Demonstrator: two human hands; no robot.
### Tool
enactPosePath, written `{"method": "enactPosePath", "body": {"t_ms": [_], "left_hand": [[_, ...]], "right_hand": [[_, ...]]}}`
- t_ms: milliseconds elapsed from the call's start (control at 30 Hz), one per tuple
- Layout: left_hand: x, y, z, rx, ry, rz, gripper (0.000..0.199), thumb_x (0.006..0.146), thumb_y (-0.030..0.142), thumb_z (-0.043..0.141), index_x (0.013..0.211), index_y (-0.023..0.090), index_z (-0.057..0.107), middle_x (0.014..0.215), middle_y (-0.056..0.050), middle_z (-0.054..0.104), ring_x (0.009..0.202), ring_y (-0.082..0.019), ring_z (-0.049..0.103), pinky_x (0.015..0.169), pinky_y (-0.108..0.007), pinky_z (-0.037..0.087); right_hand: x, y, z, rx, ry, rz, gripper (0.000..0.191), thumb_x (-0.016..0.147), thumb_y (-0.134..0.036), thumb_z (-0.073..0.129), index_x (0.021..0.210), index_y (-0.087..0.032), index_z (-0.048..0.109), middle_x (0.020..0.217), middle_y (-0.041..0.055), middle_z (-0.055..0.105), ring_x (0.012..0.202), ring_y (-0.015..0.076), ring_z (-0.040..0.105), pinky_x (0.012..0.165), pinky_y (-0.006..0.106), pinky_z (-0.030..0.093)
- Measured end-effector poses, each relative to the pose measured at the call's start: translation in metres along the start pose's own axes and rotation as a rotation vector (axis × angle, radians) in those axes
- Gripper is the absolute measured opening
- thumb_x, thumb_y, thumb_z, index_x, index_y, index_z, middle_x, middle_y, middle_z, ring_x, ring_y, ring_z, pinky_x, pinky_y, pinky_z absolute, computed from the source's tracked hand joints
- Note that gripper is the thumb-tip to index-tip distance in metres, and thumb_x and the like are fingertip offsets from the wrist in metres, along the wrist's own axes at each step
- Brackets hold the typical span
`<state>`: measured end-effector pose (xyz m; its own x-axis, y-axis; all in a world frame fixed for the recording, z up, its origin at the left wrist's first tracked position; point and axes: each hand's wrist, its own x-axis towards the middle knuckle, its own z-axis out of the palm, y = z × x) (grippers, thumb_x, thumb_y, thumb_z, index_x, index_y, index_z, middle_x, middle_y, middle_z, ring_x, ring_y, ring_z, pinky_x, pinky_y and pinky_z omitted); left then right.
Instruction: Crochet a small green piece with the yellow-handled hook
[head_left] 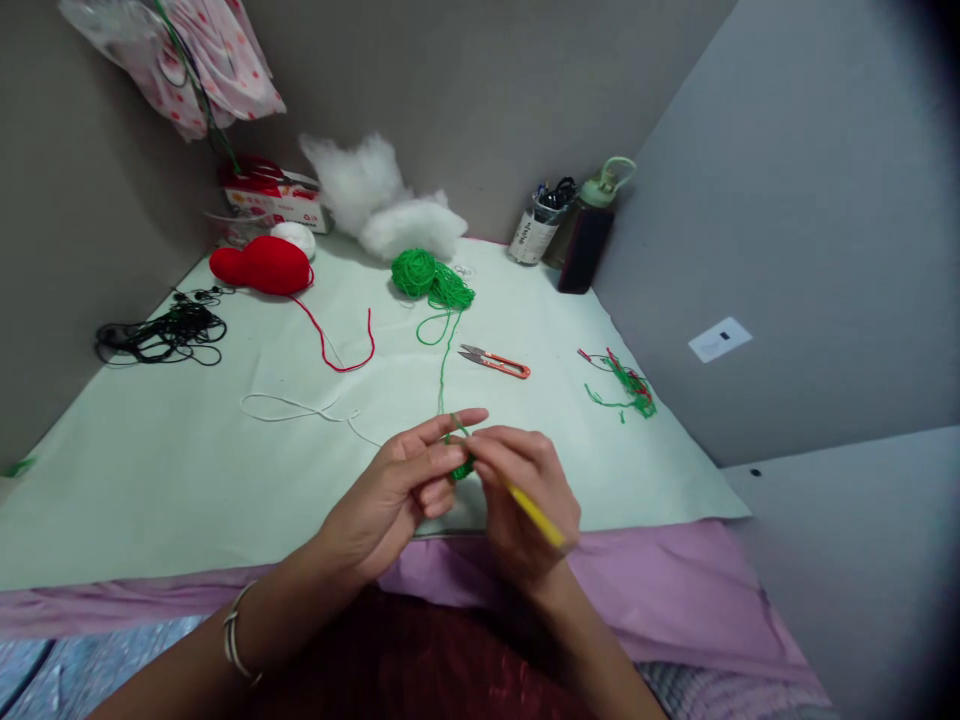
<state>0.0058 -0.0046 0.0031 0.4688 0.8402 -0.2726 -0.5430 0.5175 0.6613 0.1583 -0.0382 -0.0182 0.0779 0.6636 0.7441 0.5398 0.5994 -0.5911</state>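
While left fingers (429,430) pinch a half-hidden green piece (463,469), right fingers (514,439) grip a yellow tool (535,512), tip obscured

Grey walls (510,90) (one bluish) border a pale tabletop (172,490).

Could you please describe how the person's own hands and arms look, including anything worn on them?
The left hand and right hand are gloveless. Both forearms show no sleeves in view. A thin, pale, rounded bracelet circles the left one; the right one shows none.
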Motion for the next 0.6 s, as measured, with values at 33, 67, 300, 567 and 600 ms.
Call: {"method": "enactPosePath", "body": {"t_ms": [33,67,300,567,600], "left_hand": [[0.000,0.002,-0.001,-0.027,-0.010,-0.018,0.037,0.083,0.024,0.089,0.119,0.016,0.083,0.070,0.007,0.045,0.052,-0.002,0.027,0.046,-0.013,0.031],[0.001,0.003,-0.001,-0.037,-0.011,-0.009,0.033,0.083,0.022,0.089,0.116,0.016,0.085,0.072,0.006,0.045,0.052,-0.001,0.026,0.046,-0.013,0.030],[-0.004,0.000,-0.001,0.218,-0.016,0.162,0.032,0.086,0.027,0.088,0.118,0.027,0.084,0.088,0.000,0.064,0.064,-0.007,0.048,0.055,-0.018,0.043],[-0.004,0.000,-0.006,0.308,0.027,0.220,0.028,0.087,0.028,0.085,0.115,0.027,0.084,0.094,-0.001,0.063,0.074,-0.011,0.053,0.058,-0.019,0.045],[-0.004,0.001,-0.007,0.325,0.022,0.229,0.028,0.088,0.027,0.085,0.116,0.028,0.084,0.093,-0.001,0.063,0.076,-0.012,0.054,0.058,-0.019,0.045]], "right_hand": [[0.002,0.000,-0.001,0.088,0.040,0.074,0.029,0.100,-0.012,0.064,0.115,-0.031,0.080,0.097,0.0040,0.078,0.084,0.0182,0.073,0.070,0.032,0.061],[0.005,0.000,-0.001,0.195,0.075,0.159,0.025,0.102,-0.014,0.062,0.111,-0.030,0.080,0.091,0.0026,0.076,0.076,0.0163,0.070,0.066,0.031,0.058],[0.012,0.002,0.003,0.507,0.037,0.401,0.015,0.102,-0.027,0.067,0.098,-0.025,0.081,0.090,0.0031,0.076,0.069,0.0137,0.064,0.061,0.028,0.053],[0.014,0.002,-0.002,0.692,0.023,0.525,0.023,0.108,-0.031,0.058,0.096,-0.023,0.076,0.089,0.0022,0.078,0.064,0.0109,0.064,0.061,0.025,0.054],[0.014,0.001,-0.003,0.676,0.012,0.511,0.023,0.109,-0.031,0.056,0.098,-0.023,0.076,0.089,0.0020,0.078,0.065,0.0111,0.065,0.062,0.025,0.055]]}}
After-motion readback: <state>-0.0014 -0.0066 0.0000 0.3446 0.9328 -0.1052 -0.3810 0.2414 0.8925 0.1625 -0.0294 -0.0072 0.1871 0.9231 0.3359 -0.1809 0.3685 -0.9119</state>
